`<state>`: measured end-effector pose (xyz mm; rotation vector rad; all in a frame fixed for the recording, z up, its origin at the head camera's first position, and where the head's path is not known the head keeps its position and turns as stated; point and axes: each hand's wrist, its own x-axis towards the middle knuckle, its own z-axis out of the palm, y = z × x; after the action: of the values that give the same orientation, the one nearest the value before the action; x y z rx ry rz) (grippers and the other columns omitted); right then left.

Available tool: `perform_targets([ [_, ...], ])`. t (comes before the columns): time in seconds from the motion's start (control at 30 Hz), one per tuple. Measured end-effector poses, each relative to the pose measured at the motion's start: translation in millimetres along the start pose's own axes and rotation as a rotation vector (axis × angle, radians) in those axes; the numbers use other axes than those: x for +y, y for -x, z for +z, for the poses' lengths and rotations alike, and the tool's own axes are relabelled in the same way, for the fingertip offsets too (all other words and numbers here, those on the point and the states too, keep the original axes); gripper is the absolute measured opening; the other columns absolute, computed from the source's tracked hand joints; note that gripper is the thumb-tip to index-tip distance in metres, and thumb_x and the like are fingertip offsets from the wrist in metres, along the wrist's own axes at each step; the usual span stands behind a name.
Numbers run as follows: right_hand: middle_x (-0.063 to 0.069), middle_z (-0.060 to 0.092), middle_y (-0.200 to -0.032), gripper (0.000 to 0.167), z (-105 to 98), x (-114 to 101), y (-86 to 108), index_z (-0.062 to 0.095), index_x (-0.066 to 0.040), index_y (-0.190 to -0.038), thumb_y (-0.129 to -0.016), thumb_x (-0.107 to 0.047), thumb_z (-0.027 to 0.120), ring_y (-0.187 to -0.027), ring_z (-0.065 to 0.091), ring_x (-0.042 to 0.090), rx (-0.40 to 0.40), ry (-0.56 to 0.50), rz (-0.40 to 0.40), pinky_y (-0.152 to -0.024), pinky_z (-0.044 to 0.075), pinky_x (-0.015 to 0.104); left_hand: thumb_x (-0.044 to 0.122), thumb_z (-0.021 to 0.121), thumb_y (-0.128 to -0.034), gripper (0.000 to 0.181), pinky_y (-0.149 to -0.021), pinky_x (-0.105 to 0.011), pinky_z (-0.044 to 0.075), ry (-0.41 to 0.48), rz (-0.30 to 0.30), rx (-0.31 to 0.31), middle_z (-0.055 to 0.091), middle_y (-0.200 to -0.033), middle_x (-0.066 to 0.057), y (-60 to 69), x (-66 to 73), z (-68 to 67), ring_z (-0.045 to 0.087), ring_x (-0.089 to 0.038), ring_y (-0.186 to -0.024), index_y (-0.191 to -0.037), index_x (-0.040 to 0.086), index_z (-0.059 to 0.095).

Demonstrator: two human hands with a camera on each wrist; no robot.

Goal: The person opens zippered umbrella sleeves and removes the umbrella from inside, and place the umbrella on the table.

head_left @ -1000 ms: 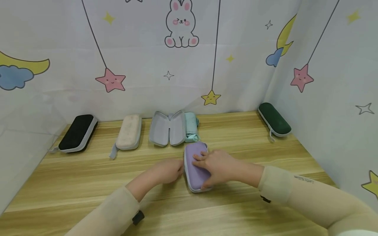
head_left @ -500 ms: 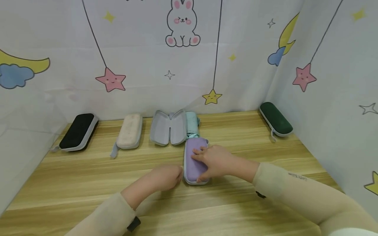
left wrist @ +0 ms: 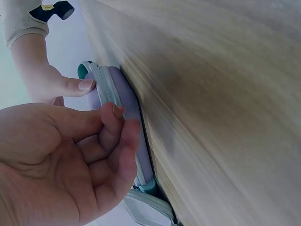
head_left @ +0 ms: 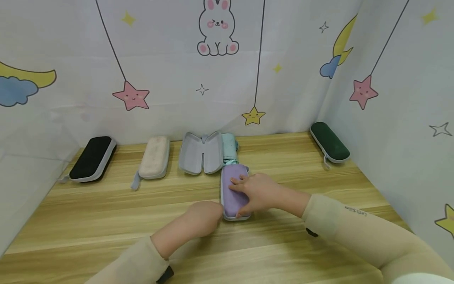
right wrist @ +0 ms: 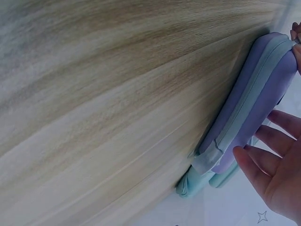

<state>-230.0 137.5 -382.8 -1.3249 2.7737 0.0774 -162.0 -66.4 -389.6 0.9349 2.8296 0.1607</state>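
A purple zip case (head_left: pixel 234 189) with a pale grey-blue zipper band lies on the wooden table, its long side pointing away from me. My right hand (head_left: pixel 260 193) rests on its lid from the right, fingers spread and fairly straight, thumb at the near right corner. At the near left corner my left hand (head_left: pixel 203 219) has its fingers curled, thumb and forefinger pinched together against the zipper band (left wrist: pixel 107 87). The zipper pull itself is mostly hidden by those fingers. In the right wrist view, the right fingertips (right wrist: pixel 238 150) touch the purple lid.
Behind the purple case stands an open grey case (head_left: pixel 191 154), with a rolled mint-coloured item (head_left: pixel 229 148) beside it. A cream case (head_left: pixel 155 157) and a black case (head_left: pixel 93 159) lie at the left. A dark green case (head_left: pixel 330 142) is at the far right, near the printed curtain (head_left: pixel 166 71).
The purple case has slid a little away from me, up to the mint-coloured item, with the right hand on it. My left hand has moved along its left side toward the near corner.
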Motion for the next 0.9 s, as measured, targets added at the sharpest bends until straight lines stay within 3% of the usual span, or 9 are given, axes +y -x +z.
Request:
perform_targets([
  [0.37, 0.004, 0.047, -0.145, 0.086, -0.1, 1.6, -0.7, 0.057, -0.016, -0.139, -0.074, -0.07, 0.068, -0.13, 0.048, 0.027, 0.019, 0.017, -0.007, -0.096, 0.046, 0.043, 0.003, 0.064, -0.0895, 0.02, -0.059, -0.035, 0.048, 0.022, 0.068, 0.011, 0.053, -0.065, -0.001, -0.9, 3.6, -5.7, 0.05, -0.017, -0.059, -0.072, 0.009, 0.054],
  [0.53, 0.005, 0.043, -0.148, 0.087, 0.4, -0.4, 0.8, 0.054, -0.014, -0.141, -0.076, -0.069, 0.067, -0.133, 0.043, 0.03, 0.002, 0.004, -0.001, -0.1, 0.043, 0.046, 0.003, 0.062, -0.0898, 0.023, -0.057, -0.034, 0.044, 0.085, 0.053, 0.002, 0.05, -0.064, 0.001, -1.1, 1.6, -5.1, 0.046, -0.015, -0.058, -0.07, 0.011, 0.052],
  [0.67, 0.008, 0.04, -0.151, 0.087, 2.4, -2.9, 4.7, 0.051, -0.012, -0.143, -0.079, -0.068, 0.065, -0.135, 0.04, 0.032, -0.003, 0.028, -0.015, -0.104, 0.039, 0.046, 0.004, 0.063, -0.0881, 0.026, -0.053, -0.029, 0.037, 0.238, 0.009, -0.064, 0.046, -0.06, 0.006, -6.4, -7.3, -1.1, 0.041, -0.009, -0.055, -0.065, 0.013, 0.054],
  [0.77, 0.009, 0.042, -0.149, 0.083, 4.5, -5.9, 6.8, 0.052, -0.012, -0.142, -0.081, -0.066, 0.065, -0.135, 0.041, 0.03, 0.017, 0.077, -0.052, -0.105, 0.038, 0.044, 0.005, 0.065, -0.0889, 0.021, -0.055, -0.027, 0.04, 0.405, -0.019, -0.13, 0.052, -0.062, 0.008, -11.3, -18.0, 2.1, 0.046, -0.006, -0.057, -0.069, 0.012, 0.063],
  [0.9, 0.008, 0.05, -0.143, 0.071, 5.6, -14.1, 7.3, 0.057, -0.012, -0.137, -0.084, -0.058, 0.066, -0.13, 0.047, 0.026, 0.07, 0.164, -0.143, -0.102, 0.042, 0.042, 0.005, 0.061, -0.0933, 0.013, -0.06, -0.027, 0.048, 0.641, -0.029, -0.187, 0.063, -0.068, 0.0, -16.1, -33.7, 4.7, 0.058, -0.009, -0.063, -0.084, 0.004, 0.07],
])
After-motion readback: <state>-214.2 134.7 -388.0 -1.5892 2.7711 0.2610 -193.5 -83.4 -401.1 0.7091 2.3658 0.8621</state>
